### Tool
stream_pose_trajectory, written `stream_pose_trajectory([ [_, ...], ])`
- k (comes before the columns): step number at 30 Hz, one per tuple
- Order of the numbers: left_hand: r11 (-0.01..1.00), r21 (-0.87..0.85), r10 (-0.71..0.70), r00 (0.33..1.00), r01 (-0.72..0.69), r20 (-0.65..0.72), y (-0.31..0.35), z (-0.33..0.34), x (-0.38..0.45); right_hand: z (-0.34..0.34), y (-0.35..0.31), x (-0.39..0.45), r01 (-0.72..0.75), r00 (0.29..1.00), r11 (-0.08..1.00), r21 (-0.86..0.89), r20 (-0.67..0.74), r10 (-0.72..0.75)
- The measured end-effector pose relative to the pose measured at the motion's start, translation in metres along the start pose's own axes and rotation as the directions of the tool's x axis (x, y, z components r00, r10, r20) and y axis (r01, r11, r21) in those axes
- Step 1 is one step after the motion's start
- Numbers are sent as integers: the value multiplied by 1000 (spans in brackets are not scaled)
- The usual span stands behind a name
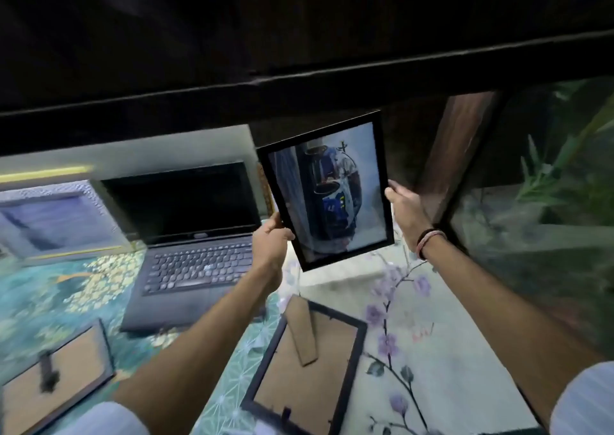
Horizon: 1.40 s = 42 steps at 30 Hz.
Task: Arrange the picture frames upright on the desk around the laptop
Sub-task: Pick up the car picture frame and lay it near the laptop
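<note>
A black picture frame (327, 190) with a photo of blue-and-white jars hangs in the air right of the open black laptop (196, 238), tilted a little. My left hand (270, 240) grips its lower left edge and my right hand (403, 207) holds its right edge. A silver textured frame (54, 220) stands upright left of the laptop. Two frames lie face down with brown backs up: one (310, 366) below the held frame, between my forearms, another (53, 379) at the lower left.
The desk (448, 351) carries a floral cloth, teal on the left and pale with purple blossoms on the right. A dark shelf edge (299, 79) runs overhead. A wooden post (455, 148) and green plants (564, 168) stand at the right.
</note>
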<state>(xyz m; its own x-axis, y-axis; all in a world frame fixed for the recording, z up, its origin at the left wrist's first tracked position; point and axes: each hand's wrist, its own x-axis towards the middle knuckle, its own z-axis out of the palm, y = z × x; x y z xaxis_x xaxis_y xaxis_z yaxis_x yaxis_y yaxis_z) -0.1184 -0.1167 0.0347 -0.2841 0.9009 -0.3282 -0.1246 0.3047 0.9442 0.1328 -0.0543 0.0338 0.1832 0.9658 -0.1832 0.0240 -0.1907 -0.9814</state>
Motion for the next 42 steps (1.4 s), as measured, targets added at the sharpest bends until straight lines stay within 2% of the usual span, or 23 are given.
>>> stream_pose_trajectory([
  [2,999,-45,-33,996,29,-78,-1,-37,-17,30,-6,-17,23,998,997,-80,61,-18],
  [5,988,-125,-100,988,85,-120,-9,-97,-42,81,-1,-29,72,987,972,-223,158,-36],
  [11,912,-354,-302,924,208,-234,-39,-239,-54,236,-23,-70,217,918,827,-518,397,8],
  [14,865,-441,-387,876,238,-288,-42,-306,-53,323,-12,-75,296,889,752,-589,458,9],
  [17,832,-505,-461,793,229,-400,-53,-371,-44,408,-12,-106,341,867,683,-646,497,38],
  [21,774,-575,-547,737,263,-399,-67,-440,-35,503,-3,-137,396,837,604,-692,542,72],
  [23,749,-602,-571,732,278,-372,-75,-472,-24,547,6,-140,404,833,565,-720,545,100],
  [27,719,-606,-613,721,340,-323,-87,-509,-6,610,20,-144,456,808,443,-772,568,157],
  [33,694,-604,-639,721,391,-268,-94,-524,14,662,46,-137,507,791,312,-804,577,202],
  [42,678,-568,-651,740,466,-170,-100,-538,31,692,78,-126,585,754,227,-778,625,201],
])
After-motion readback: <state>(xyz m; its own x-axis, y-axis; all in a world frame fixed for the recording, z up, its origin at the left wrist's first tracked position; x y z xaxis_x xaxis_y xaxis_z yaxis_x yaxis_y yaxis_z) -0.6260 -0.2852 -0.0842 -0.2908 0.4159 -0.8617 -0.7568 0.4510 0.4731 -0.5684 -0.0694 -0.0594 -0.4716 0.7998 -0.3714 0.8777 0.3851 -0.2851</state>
